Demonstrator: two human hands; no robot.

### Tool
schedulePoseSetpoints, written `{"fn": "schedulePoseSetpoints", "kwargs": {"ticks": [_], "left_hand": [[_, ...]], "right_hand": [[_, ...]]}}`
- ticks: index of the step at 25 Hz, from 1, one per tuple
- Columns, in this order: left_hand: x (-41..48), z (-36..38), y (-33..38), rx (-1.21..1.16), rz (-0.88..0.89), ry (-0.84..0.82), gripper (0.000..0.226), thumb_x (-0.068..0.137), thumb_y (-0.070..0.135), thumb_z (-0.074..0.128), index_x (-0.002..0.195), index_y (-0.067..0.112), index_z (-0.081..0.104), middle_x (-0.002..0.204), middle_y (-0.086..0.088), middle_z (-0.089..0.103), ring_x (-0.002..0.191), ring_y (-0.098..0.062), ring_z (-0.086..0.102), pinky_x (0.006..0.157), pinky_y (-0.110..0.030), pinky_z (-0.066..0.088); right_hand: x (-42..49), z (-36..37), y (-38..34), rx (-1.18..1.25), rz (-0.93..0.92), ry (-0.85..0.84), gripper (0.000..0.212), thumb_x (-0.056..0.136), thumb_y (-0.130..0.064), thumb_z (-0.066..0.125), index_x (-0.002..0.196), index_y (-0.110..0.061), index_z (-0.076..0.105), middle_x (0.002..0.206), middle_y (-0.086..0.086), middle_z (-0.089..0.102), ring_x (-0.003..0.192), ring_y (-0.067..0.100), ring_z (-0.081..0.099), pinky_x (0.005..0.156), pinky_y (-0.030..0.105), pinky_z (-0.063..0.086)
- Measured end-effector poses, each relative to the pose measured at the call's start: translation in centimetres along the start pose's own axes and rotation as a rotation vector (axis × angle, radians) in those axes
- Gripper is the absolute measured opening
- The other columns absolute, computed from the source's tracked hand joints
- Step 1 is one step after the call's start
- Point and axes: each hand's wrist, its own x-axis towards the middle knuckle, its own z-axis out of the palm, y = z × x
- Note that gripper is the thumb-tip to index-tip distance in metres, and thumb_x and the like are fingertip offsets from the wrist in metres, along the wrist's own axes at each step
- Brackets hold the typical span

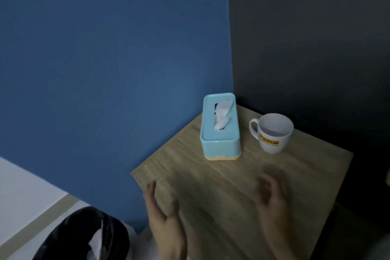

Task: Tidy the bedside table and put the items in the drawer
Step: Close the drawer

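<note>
Hands both hover blurry over the bedside table [232, 175], left hand [162, 217] and right hand [272, 196] loose, fingers spread, grasping nothing. One tissue box [220, 129], one mug [273, 133], one bin [84, 236].

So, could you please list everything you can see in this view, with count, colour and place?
Bedside table: one, light wood, in the corner.
Tissue box: one, light blue with a pale base, back left of the tabletop, white tissue poking out.
Mug: one, white with a yellow label, back right, upright, handle to the left.
Bin: one, black liner, on the floor at lower left, white scraps inside.
Walls: blue on the left, dark on the right.
Left hand: open, at the table's front left edge.
Right hand: open, blurred, above the front of the tabletop.
</note>
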Motion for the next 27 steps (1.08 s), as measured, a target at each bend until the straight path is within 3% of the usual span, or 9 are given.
{"fn": "schedulePoseSetpoints", "kwargs": {"ticks": [2,5,7,9,12,15,20,23,27], "left_hand": [[1.4,2.1,2.4,0.133,0.201,-0.181,0.072,0.078,-0.004,0.059,0.139,0.028,0.038,0.150,0.016,0.025,0.140,-0.001,0.017,0.117,-0.032,0.016],[5.1,7.0,5.4,0.438,0.438,-0.531,0.078,0.078,-0.003,0.056,0.143,0.029,0.028,0.154,0.015,0.004,0.142,-0.002,-0.008,0.114,-0.025,0.006],[6.7,9.6,5.0,0.596,0.567,-0.699,0.075,0.079,0.008,0.061,0.144,0.025,0.027,0.159,0.002,0.001,0.146,-0.018,-0.008,0.118,-0.031,0.006],[7.5,11.3,5.1,0.704,0.543,-0.799,0.073,0.081,0.005,0.060,0.143,0.025,0.029,0.159,0.000,0.005,0.147,-0.025,0.002,0.119,-0.035,0.017],[7.4,12.8,5.6,0.734,0.520,-0.688,0.068,0.084,-0.003,0.057,0.141,0.028,0.037,0.157,0.007,0.019,0.139,-0.020,0.025,0.111,-0.025,0.027],[6.9,14.1,5.8,0.753,0.574,-0.647,0.071,0.084,-0.004,0.058,0.142,0.031,0.036,0.156,0.008,0.023,0.131,-0.020,0.035,0.104,-0.019,0.032],[6.8,17.2,6.6,0.840,0.588,-0.618,0.064,0.086,0.013,0.063,0.142,0.027,0.036,0.154,0.003,0.030,0.122,-0.028,0.045,0.101,-0.034,0.042],[6.3,18.7,7.5,0.877,0.577,-0.582,0.061,0.087,0.021,0.063,0.142,0.023,0.037,0.152,0.000,0.034,0.122,-0.027,0.048,0.101,-0.035,0.043],[5.5,21.0,9.0,0.870,0.552,-0.543,0.056,0.084,0.024,0.065,0.135,0.018,0.044,0.129,-0.006,0.055,0.114,-0.025,0.055,0.093,-0.036,0.050]], "right_hand": [[3.9,-1.4,1.2,0.021,0.195,0.053,0.055,0.076,-0.012,0.070,0.125,-0.021,0.046,0.125,0.015,0.049,0.107,0.029,0.054,0.089,0.040,0.046],[10.0,-2.3,2.1,-0.002,0.269,0.075,0.092,0.064,-0.023,0.081,0.139,-0.019,0.027,0.143,0.010,0.038,0.126,0.026,0.042,0.101,0.043,0.041],[11.9,-2.0,2.0,0.009,0.239,0.016,0.106,0.053,-0.022,0.087,0.140,-0.016,0.028,0.142,0.010,0.043,0.127,0.025,0.044,0.102,0.039,0.040],[12.9,-1.8,2.1,-0.006,0.197,-0.040,0.104,0.049,-0.022,0.089,0.137,-0.014,0.034,0.133,0.010,0.053,0.118,0.025,0.053,0.091,0.033,0.044],[13.2,-1.6,2.6,0.015,0.208,-0.021,0.093,0.054,-0.022,0.087,0.133,-0.015,0.039,0.125,0.010,0.059,0.110,0.027,0.057,0.084,0.030,0.043],[13.3,-1.3,2.8,0.077,0.219,0.042,0.091,0.056,-0.019,0.086,0.133,-0.014,0.037,0.126,0.012,0.058,0.111,0.028,0.056,0.087,0.036,0.046],[13.2,-1.3,2.8,0.049,0.200,0.157,0.088,0.056,-0.014,0.085,0.130,-0.008,0.039,0.128,0.016,0.051,0.113,0.032,0.053,0.085,0.030,0.040],[13.3,-1.4,3.0,0.063,0.204,0.189,0.087,0.056,-0.012,0.085,0.131,-0.007,0.040,0.128,0.016,0.050,0.113,0.031,0.052,0.084,0.029,0.039],[13.3,-1.1,3.5,0.062,0.189,0.185,0.089,0.056,-0.011,0.085,0.132,-0.006,0.038,0.129,0.018,0.050,0.114,0.031,0.052,0.085,0.030,0.040]]}}
